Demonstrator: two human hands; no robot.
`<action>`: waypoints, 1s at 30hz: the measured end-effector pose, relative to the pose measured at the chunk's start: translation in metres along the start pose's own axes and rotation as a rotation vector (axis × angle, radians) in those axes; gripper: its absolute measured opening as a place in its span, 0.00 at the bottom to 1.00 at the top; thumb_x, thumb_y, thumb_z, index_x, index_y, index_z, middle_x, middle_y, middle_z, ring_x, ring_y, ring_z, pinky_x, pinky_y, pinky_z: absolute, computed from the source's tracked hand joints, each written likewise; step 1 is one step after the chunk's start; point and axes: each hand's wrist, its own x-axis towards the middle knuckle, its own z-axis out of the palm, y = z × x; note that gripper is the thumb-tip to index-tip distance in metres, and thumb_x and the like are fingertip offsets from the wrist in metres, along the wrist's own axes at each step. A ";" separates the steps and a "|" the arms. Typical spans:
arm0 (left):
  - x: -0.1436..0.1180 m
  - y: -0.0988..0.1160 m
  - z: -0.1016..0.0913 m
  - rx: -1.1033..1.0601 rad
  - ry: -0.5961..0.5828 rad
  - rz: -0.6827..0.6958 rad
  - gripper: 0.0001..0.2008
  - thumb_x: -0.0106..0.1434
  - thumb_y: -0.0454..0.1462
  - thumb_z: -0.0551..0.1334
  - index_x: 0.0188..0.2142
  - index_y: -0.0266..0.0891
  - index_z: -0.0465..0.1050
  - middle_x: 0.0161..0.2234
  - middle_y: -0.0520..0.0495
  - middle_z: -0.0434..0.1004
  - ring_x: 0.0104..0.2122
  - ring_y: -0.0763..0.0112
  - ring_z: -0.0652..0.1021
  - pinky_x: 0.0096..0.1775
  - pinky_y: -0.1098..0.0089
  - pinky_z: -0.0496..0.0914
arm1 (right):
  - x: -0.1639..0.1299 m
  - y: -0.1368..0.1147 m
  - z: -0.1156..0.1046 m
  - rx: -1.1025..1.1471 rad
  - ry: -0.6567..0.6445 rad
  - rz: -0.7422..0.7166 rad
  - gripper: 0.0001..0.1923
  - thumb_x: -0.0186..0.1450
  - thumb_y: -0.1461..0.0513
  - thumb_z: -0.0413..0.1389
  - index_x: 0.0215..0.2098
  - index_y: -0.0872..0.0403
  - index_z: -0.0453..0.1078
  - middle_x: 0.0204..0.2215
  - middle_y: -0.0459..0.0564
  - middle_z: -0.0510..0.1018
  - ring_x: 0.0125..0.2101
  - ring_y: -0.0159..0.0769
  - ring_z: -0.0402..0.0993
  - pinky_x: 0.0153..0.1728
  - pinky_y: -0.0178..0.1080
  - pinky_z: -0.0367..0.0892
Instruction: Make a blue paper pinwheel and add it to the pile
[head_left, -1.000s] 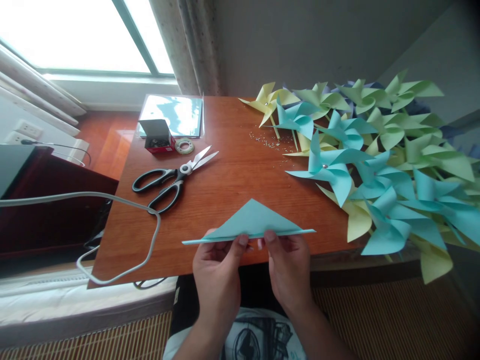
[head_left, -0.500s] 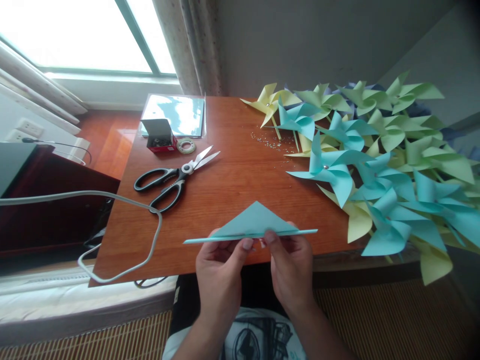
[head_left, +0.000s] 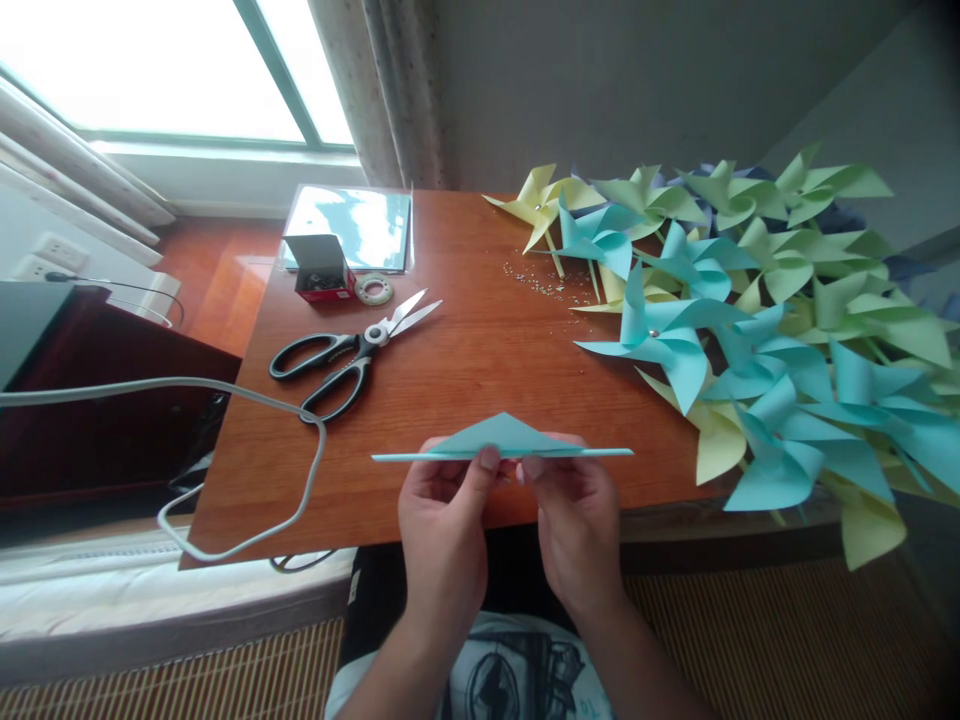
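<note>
A light blue sheet of paper (head_left: 504, 430), partly rolled into a thin tube along its near edge, is held level above the front of the table. Its unrolled part shows as a flat triangle pointing away from me, and the tube's ends stick out past both hands. My left hand (head_left: 446, 510) is closed on it, thumb on top of the roll and fingers beneath. On the other side my right hand (head_left: 576, 515) pinches the roll the same way, its thumb close to the left one. The fingers under the paper are partly hidden.
Scissors (head_left: 364, 350) lie partly spread on the wooden table (head_left: 480, 330). Behind them are a tape roll (head_left: 374, 290), a red box (head_left: 322, 275) and a packet of blue paper (head_left: 367, 225). Several paper pinwheels (head_left: 667, 340) crowd the right side, near scattered small beads (head_left: 544, 283). A white cable (head_left: 311, 480) crosses the left edge.
The triangle of unrolled paper looks shorter and flatter. The tube has come up slightly and lies more level, and both thumbs have shifted along with it.
</note>
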 end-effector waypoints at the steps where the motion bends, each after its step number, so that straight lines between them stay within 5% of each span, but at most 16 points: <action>1: 0.001 0.000 0.001 -0.004 0.007 0.003 0.10 0.54 0.36 0.75 0.34 0.38 0.78 0.31 0.51 0.83 0.31 0.74 0.81 0.37 0.76 0.76 | 0.001 0.000 0.000 0.006 -0.001 0.006 0.05 0.63 0.62 0.66 0.36 0.52 0.75 0.31 0.45 0.79 0.33 0.35 0.76 0.39 0.38 0.72; 17: 0.001 0.000 -0.005 0.064 -0.132 0.061 0.07 0.54 0.35 0.75 0.32 0.38 0.80 0.27 0.52 0.81 0.29 0.75 0.80 0.36 0.77 0.75 | 0.007 -0.003 0.001 -0.020 -0.014 0.013 0.10 0.65 0.58 0.65 0.31 0.52 0.69 0.27 0.41 0.74 0.30 0.30 0.70 0.33 0.33 0.67; 24: 0.003 0.002 -0.004 0.082 -0.063 0.058 0.08 0.56 0.38 0.74 0.32 0.38 0.79 0.29 0.51 0.81 0.29 0.74 0.80 0.36 0.75 0.75 | 0.006 -0.006 0.001 0.000 -0.070 0.020 0.13 0.60 0.60 0.68 0.42 0.50 0.73 0.35 0.45 0.81 0.35 0.35 0.79 0.40 0.37 0.75; 30: 0.003 0.001 -0.001 0.045 -0.065 0.026 0.09 0.54 0.38 0.76 0.31 0.38 0.79 0.28 0.52 0.80 0.28 0.75 0.79 0.36 0.75 0.74 | 0.006 -0.003 -0.003 -0.013 0.012 -0.011 0.10 0.59 0.62 0.69 0.38 0.50 0.75 0.32 0.43 0.82 0.33 0.33 0.79 0.38 0.36 0.75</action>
